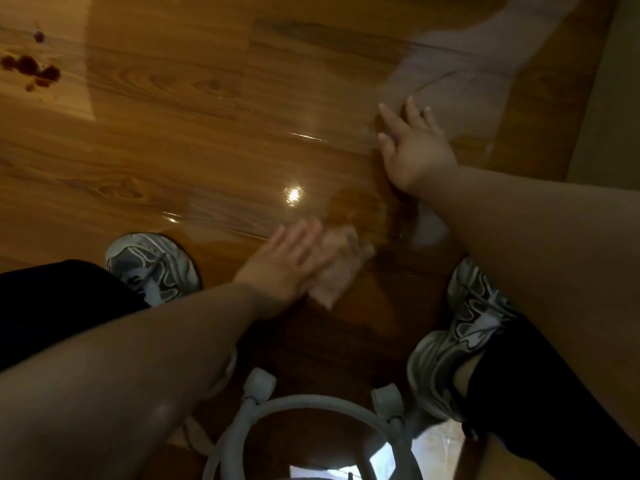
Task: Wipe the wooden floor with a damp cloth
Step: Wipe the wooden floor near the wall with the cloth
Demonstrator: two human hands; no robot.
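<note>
The left hand (291, 258), fingers straight and flat, is pressing the damp cloth (337, 268) onto the wooden floor (207, 98) between the shoes (152, 268) while the right hand (415, 150) is bracing spread-fingered (even pressure, overlapping strokes should work best).

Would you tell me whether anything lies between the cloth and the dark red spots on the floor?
Nothing visible: bare wooden floor runs from the cloth under the left hand to the spots.

cloth (337, 268) — pale, crumpled, blurred | wooden floor (173, 140) — glossy, dark-red spots
</note>
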